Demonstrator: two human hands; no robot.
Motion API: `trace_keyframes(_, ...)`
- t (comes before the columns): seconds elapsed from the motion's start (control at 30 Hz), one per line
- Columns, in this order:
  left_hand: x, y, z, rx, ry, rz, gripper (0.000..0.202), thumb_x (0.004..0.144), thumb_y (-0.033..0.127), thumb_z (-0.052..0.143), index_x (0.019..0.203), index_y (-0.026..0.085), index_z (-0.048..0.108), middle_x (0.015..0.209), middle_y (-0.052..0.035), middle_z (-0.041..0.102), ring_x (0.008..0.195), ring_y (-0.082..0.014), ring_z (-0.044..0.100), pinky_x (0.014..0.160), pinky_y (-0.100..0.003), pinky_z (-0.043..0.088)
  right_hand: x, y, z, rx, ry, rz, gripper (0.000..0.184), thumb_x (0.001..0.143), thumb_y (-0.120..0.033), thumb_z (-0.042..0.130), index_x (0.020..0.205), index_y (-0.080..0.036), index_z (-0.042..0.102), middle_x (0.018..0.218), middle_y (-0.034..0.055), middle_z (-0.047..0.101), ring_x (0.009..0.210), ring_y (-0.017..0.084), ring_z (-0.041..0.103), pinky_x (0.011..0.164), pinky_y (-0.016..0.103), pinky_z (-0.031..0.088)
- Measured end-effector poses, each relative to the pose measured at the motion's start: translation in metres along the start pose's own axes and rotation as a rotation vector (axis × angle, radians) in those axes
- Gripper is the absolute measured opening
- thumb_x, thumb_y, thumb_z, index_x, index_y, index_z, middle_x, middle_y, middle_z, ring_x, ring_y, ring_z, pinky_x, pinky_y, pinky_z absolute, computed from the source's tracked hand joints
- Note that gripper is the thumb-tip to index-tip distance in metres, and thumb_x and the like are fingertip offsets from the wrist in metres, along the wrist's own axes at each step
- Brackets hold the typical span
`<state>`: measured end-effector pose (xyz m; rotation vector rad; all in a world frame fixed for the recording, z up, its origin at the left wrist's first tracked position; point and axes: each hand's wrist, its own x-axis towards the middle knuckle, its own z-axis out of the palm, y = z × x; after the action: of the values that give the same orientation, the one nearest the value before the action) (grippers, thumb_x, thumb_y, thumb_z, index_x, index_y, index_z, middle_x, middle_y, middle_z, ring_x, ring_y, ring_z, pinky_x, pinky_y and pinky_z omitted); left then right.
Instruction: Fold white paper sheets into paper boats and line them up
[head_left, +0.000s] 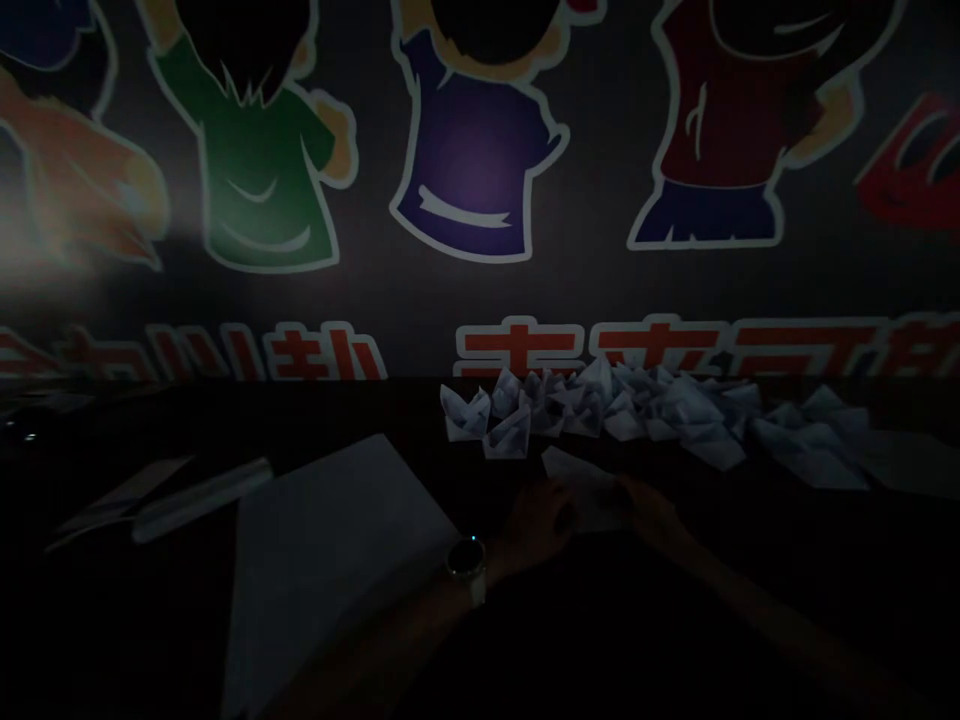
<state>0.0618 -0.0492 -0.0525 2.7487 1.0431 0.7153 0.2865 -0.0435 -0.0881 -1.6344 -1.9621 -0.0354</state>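
Though light's dim, left hand (pixel 536 522) and right hand (pixel 654 512) sit close together, pinching a pale, flat paper sheet (pixel 586 488); creased paper boats (pixel 600 408) heaped just beyond on the counter (pixel 825 530).

A round wristwatch (pixel 466 560) is worn behind the left hand (pixel 534 522) — a pale rim (pixel 449 558) circles its dark face (pixel 468 556), a tiny blue light (pixel 473 538) is lit at its edge, and a pale strap (pixel 478 590) is seen. The right hand (pixel 652 515) is bare; any sleeves are lost in darkness.
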Motion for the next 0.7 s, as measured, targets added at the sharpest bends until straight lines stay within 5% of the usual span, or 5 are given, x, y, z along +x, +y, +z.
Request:
trace_keyframes(0.27, 0.000, 0.002, 0.002, 0.069, -0.044, -0.031, 0.026, 0.087, 0.036, 0.040, 0.106, 0.020, 0.048, 0.111, -0.0062, 0.051, 0.104, -0.0217, 0.046, 0.088, -0.040, 0.038, 0.001, -0.011, -0.008, -0.040, -0.065, 0.051, 0.020, 0.081, -0.019, 0.039, 0.087, -0.016, 0.058, 0.087, 0.0099, 0.067, 0.081, 0.022, 0.063, 0.069, 0.031, 0.046)
trace_keyframes(0.57, 0.002, 0.004, 0.002, 0.117, -0.053, -0.033, 0.024, 0.089, 0.031, 0.035, 0.109, 0.021, 0.045, 0.112, -0.0060, 0.049, 0.104, -0.0217, 0.045, 0.087, -0.040, 0.037, 0.004, -0.016, -0.009, -0.122, -0.084, 0.085, 0.024, 0.082, -0.015, 0.040, 0.100, -0.013, 0.057, 0.102, 0.0144, 0.064, 0.094, 0.025, 0.060, 0.078, 0.032, 0.041)
trace_keyframes(0.7, 0.003, 0.007, -0.001, 0.107, -0.076, -0.029, 0.021, 0.089, 0.030, 0.035, 0.105, 0.021, 0.047, 0.112, -0.0058, 0.049, 0.103, -0.0212, 0.045, 0.087, -0.039, 0.037, 0.006, -0.016, -0.007, -0.134, -0.099, 0.083, 0.021, 0.084, -0.018, 0.040, 0.095, -0.014, 0.058, 0.094, 0.0123, 0.066, 0.088, 0.023, 0.062, 0.074, 0.030, 0.042)
